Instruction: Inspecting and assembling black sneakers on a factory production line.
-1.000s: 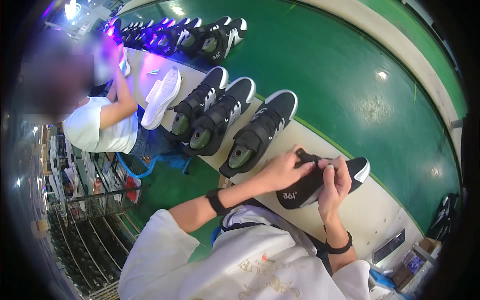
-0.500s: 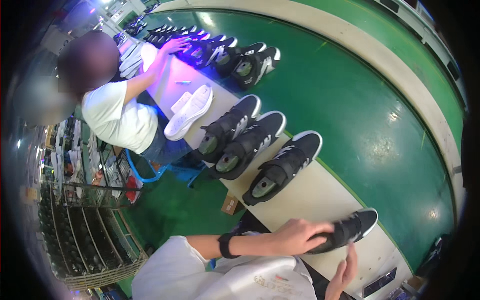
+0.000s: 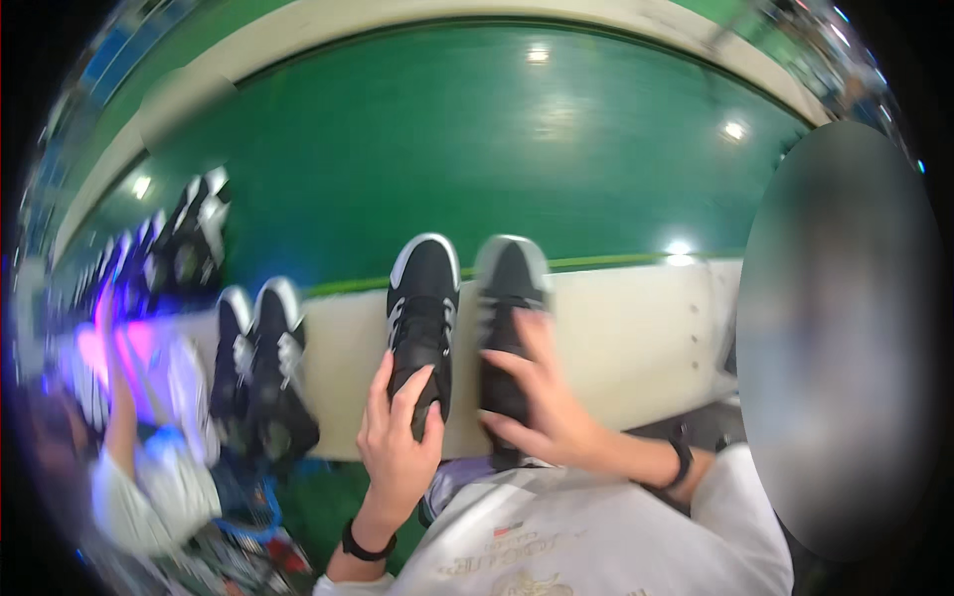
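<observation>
Two black sneakers with white toe edges and pale laces stand side by side in front of me, toes pointing away. My left hand (image 3: pixel 400 427) grips the left sneaker (image 3: pixel 423 298) around its ankle opening, fingers on the tongue and side. Around the upper of the right sneaker (image 3: pixel 510 270) is my right hand (image 3: pixel 545 402), thumb and fingers on either side. That shoe and hand are blurred by motion. A narrow gap separates the two toes. Both heels are partly hidden by my hands.
Another pair of black sneakers (image 3: pixel 273 368) stands to the left on the pale bench (image 3: pixel 636 348). Farther left, a co-worker in a white shirt (image 3: pixel 154 492) reaches among more shoes under purple light. A blurred-out person (image 3: pixel 845 338) is close on the right. Green floor (image 3: pixel 556 159) lies beyond the bench.
My view has swung to the right. Both hands were at one sneaker on the bench; now each is on a separate sneaker, set side by side.
</observation>
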`<state>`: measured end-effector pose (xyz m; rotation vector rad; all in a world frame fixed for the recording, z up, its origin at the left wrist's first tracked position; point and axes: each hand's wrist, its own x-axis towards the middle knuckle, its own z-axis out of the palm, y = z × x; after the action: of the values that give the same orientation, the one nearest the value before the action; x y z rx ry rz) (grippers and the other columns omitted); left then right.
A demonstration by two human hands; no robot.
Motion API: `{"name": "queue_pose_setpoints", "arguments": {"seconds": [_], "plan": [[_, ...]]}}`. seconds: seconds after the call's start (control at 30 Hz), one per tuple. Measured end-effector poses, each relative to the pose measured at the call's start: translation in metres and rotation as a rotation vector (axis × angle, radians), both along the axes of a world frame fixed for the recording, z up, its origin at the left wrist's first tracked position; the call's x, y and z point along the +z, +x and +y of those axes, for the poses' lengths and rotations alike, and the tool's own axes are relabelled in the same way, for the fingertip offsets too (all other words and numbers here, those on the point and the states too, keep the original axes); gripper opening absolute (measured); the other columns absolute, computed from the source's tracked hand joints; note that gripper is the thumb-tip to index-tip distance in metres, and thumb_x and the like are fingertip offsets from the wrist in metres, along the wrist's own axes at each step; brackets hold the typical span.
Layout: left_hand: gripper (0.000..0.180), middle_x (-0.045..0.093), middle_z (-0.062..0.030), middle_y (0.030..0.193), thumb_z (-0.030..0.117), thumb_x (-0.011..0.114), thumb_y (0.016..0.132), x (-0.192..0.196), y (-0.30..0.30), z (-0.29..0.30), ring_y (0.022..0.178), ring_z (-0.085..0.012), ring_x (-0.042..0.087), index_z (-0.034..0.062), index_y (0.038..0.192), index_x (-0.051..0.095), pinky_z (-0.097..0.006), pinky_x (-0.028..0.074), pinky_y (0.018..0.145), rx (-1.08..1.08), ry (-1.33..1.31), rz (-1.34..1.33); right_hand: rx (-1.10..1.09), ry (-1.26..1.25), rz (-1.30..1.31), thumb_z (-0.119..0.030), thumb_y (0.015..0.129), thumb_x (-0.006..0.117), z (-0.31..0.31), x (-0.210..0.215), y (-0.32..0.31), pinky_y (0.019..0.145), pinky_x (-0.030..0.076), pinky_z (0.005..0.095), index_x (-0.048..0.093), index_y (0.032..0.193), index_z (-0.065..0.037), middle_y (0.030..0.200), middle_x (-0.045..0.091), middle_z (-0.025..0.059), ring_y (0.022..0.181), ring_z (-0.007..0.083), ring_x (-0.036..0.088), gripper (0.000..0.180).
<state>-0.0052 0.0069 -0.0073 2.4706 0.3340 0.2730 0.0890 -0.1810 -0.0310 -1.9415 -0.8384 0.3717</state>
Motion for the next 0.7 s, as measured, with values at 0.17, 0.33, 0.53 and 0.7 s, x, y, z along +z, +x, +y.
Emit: {"name": "queue_pose_setpoints", "arguments": {"seconds": [0.17, 0.33, 0.53, 0.7], "plan": [[0.049, 0.053, -0.0223, 0.136, 0.007, 0.064, 0.085, -0.017, 0.079, 0.016, 0.123, -0.0406, 0.054, 0.0084, 0.132, 0.055, -0.045, 0.045, 0.100, 0.082, 0.097, -0.148, -0.165, 0.134, -0.167, -0.013, 0.082, 0.066, 0.083, -0.041, 0.083, 0.114, 0.022, 0.0592, 0.048, 0.129, -0.001, 0.146, 0.034, 0.0275, 0.138, 0.0488, 0.026, 0.052], [0.044, 0.052, -0.0228, 0.136, 0.009, 0.059, 0.093, -0.032, 0.175, 0.059, 0.128, -0.0375, 0.049, 0.0002, 0.134, 0.050, -0.041, 0.040, 0.105, 0.069, 0.225, -0.179, -0.138, 0.092, -0.181, -0.023, 0.086, 0.068, 0.075, -0.037, 0.203, 0.101, 0.042, 0.0484, 0.055, 0.118, 0.002, 0.122, 0.055, 0.0239, 0.116, 0.0427, 0.052, 0.043], [0.057, 0.040, -0.0264, 0.146, 0.016, 0.066, 0.086, -0.026, 0.081, 0.007, 0.137, -0.0447, 0.037, -0.0009, 0.137, 0.047, -0.054, 0.029, 0.112, -0.364, 0.200, 0.076, -0.601, -0.272, -0.217, -0.034, 0.089, 0.068, -0.134, -0.056, 0.322, 0.110, 0.036, 0.0438, 0.047, 0.134, 0.004, 0.139, 0.047, 0.0263, 0.130, 0.0398, 0.045, 0.064], [0.099, 0.011, -0.0408, 0.152, 0.038, 0.077, 0.076, -0.043, 0.041, -0.050, 0.141, -0.0591, 0.010, -0.0021, 0.150, 0.024, -0.071, 0.010, 0.110, -0.599, 0.298, 0.581, -1.121, -0.773, -0.791, -0.040, 0.083, 0.072, -0.396, -0.102, 0.406, 0.085, 0.048, 0.0471, 0.054, 0.108, 0.003, 0.108, 0.058, 0.0239, 0.100, 0.0385, 0.057, 0.053]]}}
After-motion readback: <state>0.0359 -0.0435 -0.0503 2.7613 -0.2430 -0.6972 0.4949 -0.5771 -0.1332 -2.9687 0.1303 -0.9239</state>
